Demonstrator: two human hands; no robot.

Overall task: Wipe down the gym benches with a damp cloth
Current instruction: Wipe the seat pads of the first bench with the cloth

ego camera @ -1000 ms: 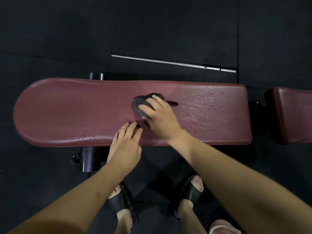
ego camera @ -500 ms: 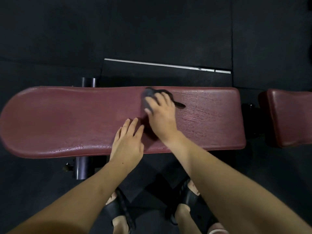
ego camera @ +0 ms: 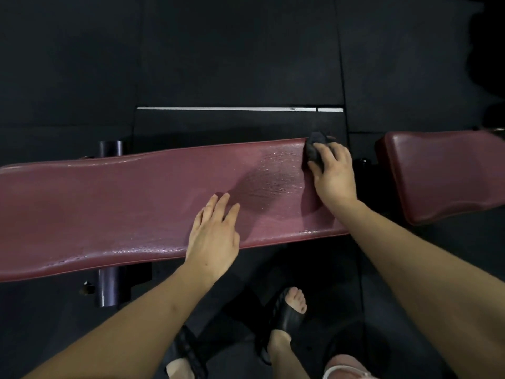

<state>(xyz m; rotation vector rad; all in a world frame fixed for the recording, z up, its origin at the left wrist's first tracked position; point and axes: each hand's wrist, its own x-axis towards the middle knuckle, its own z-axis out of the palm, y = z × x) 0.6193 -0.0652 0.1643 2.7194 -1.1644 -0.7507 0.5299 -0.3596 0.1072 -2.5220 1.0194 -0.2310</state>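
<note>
Both forearms bare to the frame edge, no sleeves, no watch, rings or gloves on left hand point(ego camera: 213, 236) or right hand point(ego camera: 334, 177). Black open-toe slide sandals on both feet: right sandal point(ego camera: 287, 318) with a wide plain strap, left sandal point(ego camera: 188, 351) partly hidden under the forearm. Bit of pale pink clothing with a white edge point(ego camera: 345, 369) at bottom frame edge; cannot tell which garment.
</note>
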